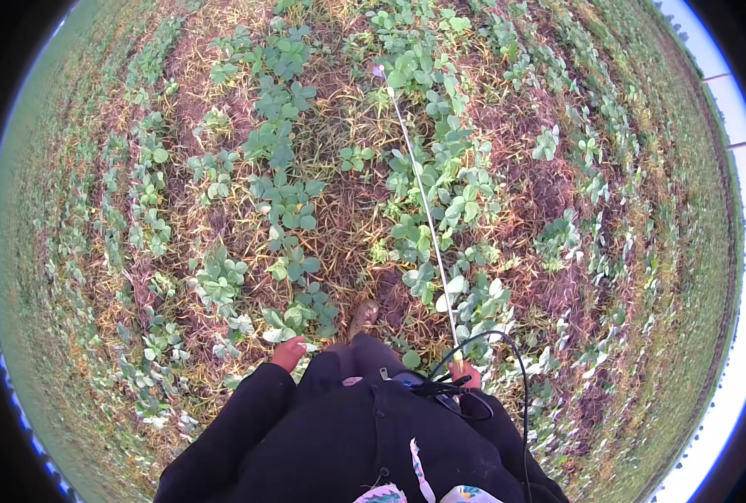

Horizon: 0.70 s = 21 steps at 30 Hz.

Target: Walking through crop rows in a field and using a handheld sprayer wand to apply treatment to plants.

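My right hand (466,375), low and right of the middle, is closed round the lower end of a long thin metal rod (424,201). The rod reaches forward over a row of leafy green crop plants (467,204), and its far end bears a small pale, purplish tip (378,70). My left hand (289,353) hangs beside my left thigh, near broad leaves, with its fingers partly curled and nothing visible in it. Whether those fingers are fully closed is hard to see.
More crop rows (285,207) run ahead on both sides, with dry grass and reddish soil (348,232) between them. One shoe (363,316) stands between two rows. A black cable (525,409) loops by my right hand and down my dark jacket (348,440).
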Each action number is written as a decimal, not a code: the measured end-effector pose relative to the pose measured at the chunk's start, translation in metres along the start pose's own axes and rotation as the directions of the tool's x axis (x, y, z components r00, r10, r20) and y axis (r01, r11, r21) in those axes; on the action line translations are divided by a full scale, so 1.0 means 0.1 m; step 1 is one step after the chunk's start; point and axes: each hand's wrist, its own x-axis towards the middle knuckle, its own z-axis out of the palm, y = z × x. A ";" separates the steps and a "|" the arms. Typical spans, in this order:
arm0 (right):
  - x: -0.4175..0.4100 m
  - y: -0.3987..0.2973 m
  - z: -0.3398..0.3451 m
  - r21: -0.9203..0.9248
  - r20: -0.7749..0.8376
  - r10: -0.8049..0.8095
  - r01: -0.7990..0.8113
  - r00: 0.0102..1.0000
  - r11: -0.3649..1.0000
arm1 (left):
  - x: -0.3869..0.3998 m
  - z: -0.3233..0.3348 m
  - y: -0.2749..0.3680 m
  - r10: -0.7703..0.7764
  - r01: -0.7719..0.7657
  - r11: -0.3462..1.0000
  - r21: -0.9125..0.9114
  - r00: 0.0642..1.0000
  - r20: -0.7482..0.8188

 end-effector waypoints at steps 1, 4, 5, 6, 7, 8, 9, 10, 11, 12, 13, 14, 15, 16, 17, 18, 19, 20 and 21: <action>0.30 -0.14 0.05 0.074 0.088 0.047 -0.053 0.995 0.996 | 0.05 -0.07 0.14 -0.034 0.035 0.998 -0.043 0.999 0.003; 0.98 -0.64 0.20 0.066 -0.079 -0.246 0.251 0.966 0.966 | 0.09 -0.27 0.43 -0.122 0.124 0.990 -0.074 0.992 0.026; 1.16 -0.84 0.24 -0.119 -0.094 -0.116 0.105 0.989 0.987 | 0.08 -0.33 0.50 -0.140 0.141 0.989 -0.046 0.990 0.020; 1.32 -1.00 0.24 -0.005 -0.063 -0.149 0.149 0.987 0.989 | 0.05 -0.36 0.55 -0.077 0.077 0.996 0.053 0.997 0.001; 1.45 -1.16 0.26 0.094 -0.001 -0.040 0.040 0.999 0.995 | 0.04 -0.41 0.59 -0.046 0.046 0.990 0.132 0.999 -0.007; 1.57 -1.30 0.30 0.072 -0.050 -0.096 0.100 0.994 0.992 | 0.01 -0.45 0.61 -0.135 0.133 0.990 0.045 0.990 0.038; 1.65 -1.42 0.33 0.064 -0.118 -0.186 0.194 0.976 0.979 | 0.02 -0.51 0.62 -0.135 0.133 0.988 0.079 0.991 0.019; 1.71 -1.51 0.37 0.069 -0.154 -0.231 0.244 0.961 0.967 | 0.01 -0.58 0.62 -0.082 0.081 0.984 0.160 0.997 0.000; 1.75 -1.58 0.40 0.066 -0.138 -0.210 0.221 0.968 0.973 | 0.02 -0.66 0.62 -0.028 0.030 0.970 0.241 1.000 -0.011; 1.75 -1.60 0.41 0.093 -0.084 -0.206 0.213 0.975 0.973 | 0.05 -0.71 0.62 -0.011 0.021 0.960 0.278 0.999 -0.037; 1.74 -1.62 0.43 0.135 -0.035 -0.162 0.165 0.986 0.977 | 0.09 -0.79 0.62 -0.014 0.023 0.959 0.281 0.999 -0.034; 1.70 -1.60 0.44 0.154 -0.010 -0.164 0.163 0.986 0.974 | 0.16 -0.87 0.64 -0.052 0.055 0.959 0.277 0.999 -0.017; 1.68 -1.60 0.45 0.130 0.003 -0.182 0.180 0.983 0.975 | 0.27 -0.93 0.68 -0.111 0.106 0.957 0.270 0.994 0.004; 1.65 -1.60 0.45 0.059 -0.001 -0.206 0.205 0.979 0.977 | 0.35 -1.00 0.72 -0.113 0.109 0.963 0.246 0.994 0.003; 1.64 -1.62 0.45 -0.017 0.015 -0.175 0.175 0.984 0.984 | 0.45 -1.05 0.78 -0.113 0.107 0.964 0.243 0.994 0.012; 1.69 -1.68 0.46 -0.020 -0.004 -0.221 0.221 0.975 0.975 | 0.57 -1.12 0.87 -0.134 0.126 0.953 0.277 0.991 0.010; 1.76 -1.79 0.47 0.008 0.028 -0.167 0.167 0.985 0.986 | 0.70 -1.20 0.97 -0.171 0.161 0.938 0.307 0.985 0.007; 1.85 -1.93 0.47 0.045 0.058 -0.096 0.093 0.994 0.995 | 0.85 -1.27 1.09 -0.236 0.217 0.913 0.346 0.972 0.014; 2.00 -2.10 0.47 0.033 0.064 -0.115 0.113 0.991 0.993 | 1.01 -1.34 1.22 -0.222 0.204 0.913 0.352 0.975 0.011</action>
